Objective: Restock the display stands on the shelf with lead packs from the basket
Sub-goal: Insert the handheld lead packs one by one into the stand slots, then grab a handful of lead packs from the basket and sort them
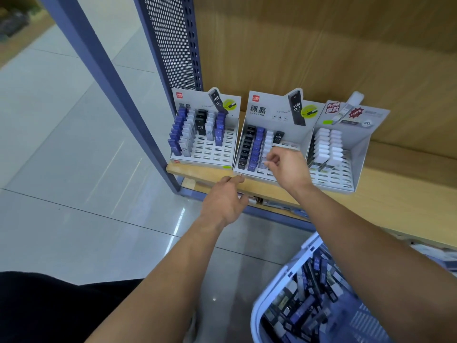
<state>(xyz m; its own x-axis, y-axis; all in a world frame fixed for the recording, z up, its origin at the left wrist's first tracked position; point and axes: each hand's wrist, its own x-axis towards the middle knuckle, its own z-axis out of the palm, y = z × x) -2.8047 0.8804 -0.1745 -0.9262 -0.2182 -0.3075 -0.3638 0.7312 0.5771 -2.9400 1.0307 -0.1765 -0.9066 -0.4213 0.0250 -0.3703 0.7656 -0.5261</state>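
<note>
Our right hand (284, 164) pinches a white lead pack (263, 165), upright, over the middle stand (269, 112); our left hand (223, 201) rests slack on the shelf (262, 187) edge, farther off.

Wood-grain shelf (385, 194), perforated metal panel (170, 45), glossy floor tiles (74, 144), plastic basket (286, 272).

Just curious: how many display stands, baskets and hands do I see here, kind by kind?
Display stands: 3
Basket: 1
Hands: 2, left hand and right hand
Total: 6
</note>
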